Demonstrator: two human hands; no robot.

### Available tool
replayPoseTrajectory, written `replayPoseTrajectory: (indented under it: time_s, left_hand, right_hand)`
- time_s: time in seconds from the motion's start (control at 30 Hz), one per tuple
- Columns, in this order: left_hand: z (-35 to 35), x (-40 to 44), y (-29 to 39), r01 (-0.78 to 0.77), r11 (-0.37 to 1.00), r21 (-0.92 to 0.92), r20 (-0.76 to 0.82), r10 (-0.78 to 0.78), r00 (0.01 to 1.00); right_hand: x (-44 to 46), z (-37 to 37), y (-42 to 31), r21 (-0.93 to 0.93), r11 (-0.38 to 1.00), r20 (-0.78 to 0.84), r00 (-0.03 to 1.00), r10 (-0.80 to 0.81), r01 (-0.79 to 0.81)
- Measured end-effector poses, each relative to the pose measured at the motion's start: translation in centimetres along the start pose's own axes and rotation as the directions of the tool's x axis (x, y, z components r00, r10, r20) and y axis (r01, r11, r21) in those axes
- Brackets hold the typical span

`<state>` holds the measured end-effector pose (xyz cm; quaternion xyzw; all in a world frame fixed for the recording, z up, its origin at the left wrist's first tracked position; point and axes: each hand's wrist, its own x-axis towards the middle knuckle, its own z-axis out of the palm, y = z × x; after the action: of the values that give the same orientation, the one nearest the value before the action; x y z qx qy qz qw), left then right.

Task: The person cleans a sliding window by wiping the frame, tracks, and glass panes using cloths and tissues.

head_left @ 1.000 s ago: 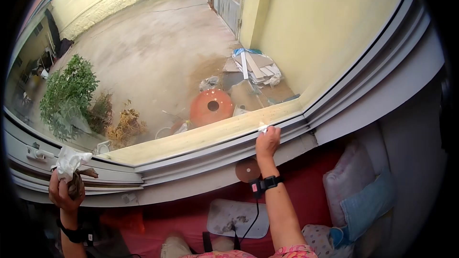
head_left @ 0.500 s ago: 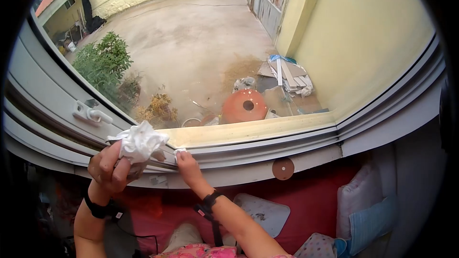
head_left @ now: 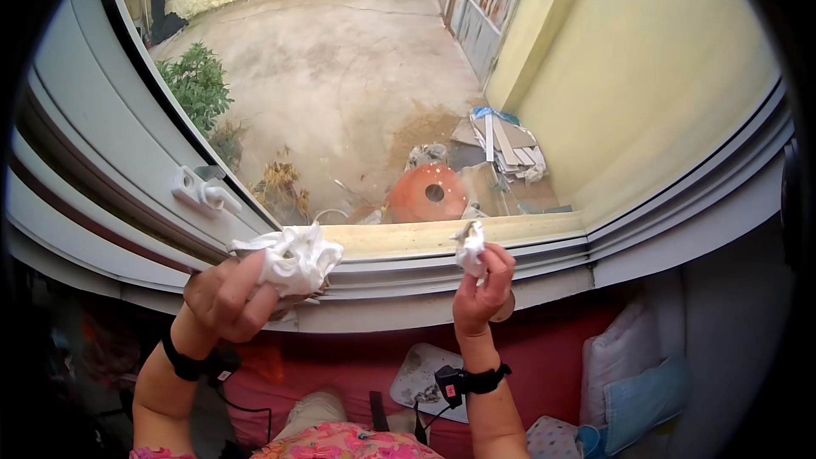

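My left hand [head_left: 231,299] is closed round a bunched white cloth [head_left: 299,260], held just above the window track by the sash. Between the fingers and thumb of my right hand [head_left: 484,293] is a smaller crumpled white piece of tissue or cloth [head_left: 470,251], with greyish marks at its top. That hand is raised over the sliding window track [head_left: 399,268], apart from my left. A white window handle [head_left: 204,191] sits on the sash frame, up and left of my left hand.
Below the sill [head_left: 408,314] lies a red cover [head_left: 340,365] with a pale stained board [head_left: 416,378] on it. Pillows [head_left: 620,348] and a blue cushion [head_left: 646,404] are at the right. A round brown disc [head_left: 505,308] is partly behind my right wrist. Outside is a concrete yard [head_left: 331,76].
My right hand has lifted off the track and moved right, bringing the small white piece into view. My left hand with the cloth has shifted right and slightly down in the view.
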<state>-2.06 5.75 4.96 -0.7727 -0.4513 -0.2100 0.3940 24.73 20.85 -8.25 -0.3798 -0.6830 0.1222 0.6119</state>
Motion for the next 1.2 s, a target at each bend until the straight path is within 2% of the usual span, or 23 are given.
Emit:
replayPoseTrajectory:
  time_s: [0.03,0.13,0.17,0.23,0.37,0.4,0.47,0.5,0.57,0.6,0.67,0.7,0.73,0.77,0.83,0.9,0.97,1.0,1.03,1.07,1.17,1.2]
  left_hand:
    - [-0.1,0.0,0.0,-0.010,1.000,-0.003,0.008,0.010,1.000]
    - [-0.2,0.1,0.2,0.008,1.000,-0.013,0.022,-0.008,1.000]
    - [-0.4,0.1,0.2,0.006,1.000,-0.014,0.022,-0.005,1.000]
    - [-0.6,0.1,0.2,0.017,1.000,-0.011,0.072,-0.016,0.997]
    - [-0.7,0.1,0.2,0.008,1.000,-0.002,0.095,-0.007,0.995]
    - [-0.8,0.1,0.2,-0.003,1.000,-0.014,0.099,0.004,0.995]
    - [-0.7,0.1,0.2,-0.004,1.000,-0.007,0.096,0.005,0.995]
    - [-0.7,0.1,0.2,-0.005,1.000,0.004,0.085,0.005,0.996]
    - [-1.0,0.0,0.0,-0.013,1.000,0.001,0.087,0.013,0.996]
    - [-0.8,0.0,-0.1,-0.015,1.000,0.002,0.080,0.015,0.997]
    - [-0.5,-0.1,-0.1,-0.022,1.000,0.000,0.056,0.022,0.998]
    - [-0.4,-0.1,-0.1,-0.028,1.000,0.008,0.042,0.028,0.999]
    - [-0.4,-0.1,-0.1,-0.026,1.000,0.004,0.042,0.026,0.999]
    - [-0.5,0.0,-0.1,-0.031,1.000,0.000,0.035,0.030,0.999]
    - [-0.4,0.1,-0.1,-0.035,0.999,-0.003,0.026,0.036,0.999]
    - [-0.4,0.2,-0.1,-0.042,0.999,-0.003,0.029,0.042,0.999]
    - [-0.4,0.1,-0.2,-0.048,0.999,0.006,0.033,0.048,0.998]
    - [-0.4,0.0,-0.1,-0.044,0.999,0.012,0.040,0.044,0.998]
    - [-0.5,-0.1,-0.1,-0.053,0.999,0.011,0.046,0.052,0.998]
    - [-0.5,-0.1,-0.1,-0.055,0.998,0.011,0.047,0.054,0.997]
    - [-0.6,0.1,-0.2,-0.065,0.998,0.017,0.050,0.064,0.997]
    - [-0.6,0.0,-0.2,-0.070,0.997,0.016,0.057,0.069,0.996]
  right_hand:
    - [1.6,-0.1,-0.4,-0.017,0.999,-0.073,0.996,-0.045,0.044]
    - [4.1,1.3,-0.4,-0.097,0.989,-0.158,0.980,-0.124,0.109]
    - [3.8,2.1,-0.7,-0.167,0.980,-0.125,0.983,-0.132,0.110]
    - [0.9,4.4,-0.6,-0.152,0.983,-0.086,0.990,-0.113,0.099]
    - [-9.6,8.9,2.8,-0.099,0.988,0.166,0.981,-0.102,0.119]
    - [-11.6,9.4,3.5,-0.099,0.989,0.167,0.982,-0.093,0.110]
    - [-14.1,9.8,4.1,-0.147,0.987,0.360,0.926,0.114,-0.064]
    - [-13.6,9.8,4.0,-0.145,0.987,0.358,0.927,0.112,-0.063]
    - [-12.6,8.9,3.7,-0.045,0.976,0.419,0.883,0.214,-0.215]
    - [-11.6,7.8,3.5,-0.053,0.976,0.412,0.886,0.212,-0.209]
    - [-9.8,5.0,3.0,-0.060,0.964,0.133,0.955,0.266,-0.260]
    - [-9.2,3.7,4.1,-0.129,0.932,0.012,0.939,0.344,-0.339]
    - [-8.5,2.8,5.3,-0.072,0.869,-0.139,0.868,0.476,-0.489]
    - [-7.6,2.5,6.3,0.076,0.834,-0.284,0.790,0.543,-0.546]
    - [-6.1,2.9,7.5,0.109,0.701,-0.234,0.667,0.707,-0.705]
    - [-6.9,7.5,5.3,0.018,0.783,-0.265,0.752,0.604,-0.622]
    - [-8.9,11.3,0.3,0.002,0.856,-0.195,0.839,0.508,-0.518]
    - [-10.4,12.5,-2.0,-0.033,0.925,-0.051,0.925,0.376,-0.378]
    - [-12.1,14.0,-3.7,0.053,0.959,0.167,0.949,0.267,-0.279]
    - [-13.2,14.9,-4.6,0.160,0.968,0.362,0.924,0.125,-0.193]
    - [-13.5,15.2,-3.9,0.217,0.941,0.406,0.901,0.154,-0.259]
    - [-11.9,13.7,-3.7,0.178,0.949,0.334,0.923,0.189,-0.259]
